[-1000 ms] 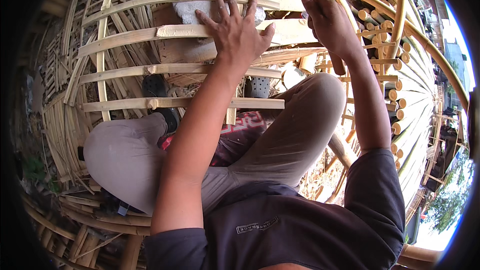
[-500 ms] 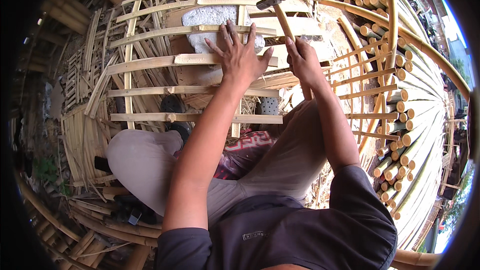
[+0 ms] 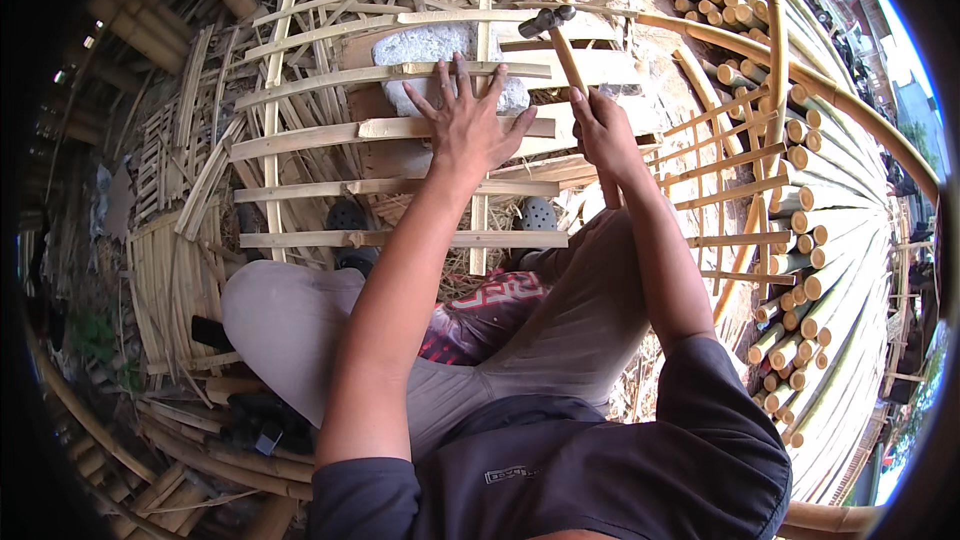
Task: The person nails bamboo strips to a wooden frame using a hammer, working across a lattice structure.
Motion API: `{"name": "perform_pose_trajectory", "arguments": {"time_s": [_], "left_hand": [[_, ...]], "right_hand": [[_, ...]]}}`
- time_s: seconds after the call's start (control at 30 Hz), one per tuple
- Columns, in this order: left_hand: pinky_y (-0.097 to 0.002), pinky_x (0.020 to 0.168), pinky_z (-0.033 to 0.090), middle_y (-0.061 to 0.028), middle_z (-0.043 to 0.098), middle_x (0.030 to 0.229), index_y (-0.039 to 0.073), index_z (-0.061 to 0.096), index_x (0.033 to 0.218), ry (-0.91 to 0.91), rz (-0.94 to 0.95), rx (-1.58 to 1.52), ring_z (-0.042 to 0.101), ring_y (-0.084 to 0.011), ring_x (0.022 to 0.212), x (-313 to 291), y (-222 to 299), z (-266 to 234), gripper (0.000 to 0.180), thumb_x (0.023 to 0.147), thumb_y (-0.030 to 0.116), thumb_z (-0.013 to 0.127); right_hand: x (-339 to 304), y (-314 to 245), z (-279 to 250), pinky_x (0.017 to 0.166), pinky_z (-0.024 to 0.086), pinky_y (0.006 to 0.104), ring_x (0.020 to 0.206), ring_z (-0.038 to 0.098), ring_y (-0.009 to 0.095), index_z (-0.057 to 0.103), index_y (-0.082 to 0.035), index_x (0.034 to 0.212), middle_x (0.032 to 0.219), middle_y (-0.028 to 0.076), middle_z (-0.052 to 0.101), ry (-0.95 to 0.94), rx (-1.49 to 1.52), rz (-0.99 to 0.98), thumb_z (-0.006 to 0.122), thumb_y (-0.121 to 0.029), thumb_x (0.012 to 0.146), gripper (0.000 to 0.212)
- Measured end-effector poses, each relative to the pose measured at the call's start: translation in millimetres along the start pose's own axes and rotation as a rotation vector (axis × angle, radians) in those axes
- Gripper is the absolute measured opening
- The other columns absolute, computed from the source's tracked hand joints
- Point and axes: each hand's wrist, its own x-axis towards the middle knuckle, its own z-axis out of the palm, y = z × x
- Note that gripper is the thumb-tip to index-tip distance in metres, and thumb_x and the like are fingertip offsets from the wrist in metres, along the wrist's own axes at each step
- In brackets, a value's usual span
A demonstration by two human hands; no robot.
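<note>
Head view: bamboo lattice (image 3: 310,141) is laid out in front, slats (image 3: 300,193) running left-right, left hand (image 3: 470,135) spread on it, fingers apart; hammer (image 3: 572,62) is gripped in the right hand (image 3: 604,135), beside the slats' right ends, angled away and slightly left

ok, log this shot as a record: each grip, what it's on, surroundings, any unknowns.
left grip: open, fingers spread across the bamboo lattice
right grip: closed around the hammer, head end pointing away from the body
under lattice: pale stone block, showing through the gaps
right side: smaller lattice, then stacked bamboo poles
unknown: hammer's height relative to the lattice
</note>
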Motion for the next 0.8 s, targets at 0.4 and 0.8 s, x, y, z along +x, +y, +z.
{"name": "perform_pose_trajectory", "arguments": {"time_s": [0.4,0.8], "left_hand": [[-0.0808,0.106,0.003,-0.0232,0.017,0.161,0.026,0.035,0.154,0.01,0.017,-0.042,0.005,-0.0438,0.15,-7,3,8,0.085,0.084,0.074,0.048],[-0.0804,0.106,0.003,-0.0234,0.014,0.162,0.028,0.037,0.153,-0.014,-0.015,0.001,0.005,-0.042,0.151,-5,5,5,0.08,0.086,0.07,0.049]], "right_hand": [[9,-8,4,0.058,0.045,0.0452,0.056,0.056,0.036,0.057,0.003,0.081,0.062,0.021,0.058,-0.018,-0.269,-0.082,0.05,-0.037,0.103,0.047],[27,-41,-19,0.064,0.048,0.0476,0.067,0.062,0.043,0.064,0.003,0.091,0.075,0.026,0.065,-0.167,-0.656,-0.341,0.051,-0.03,0.102,0.037]]}}
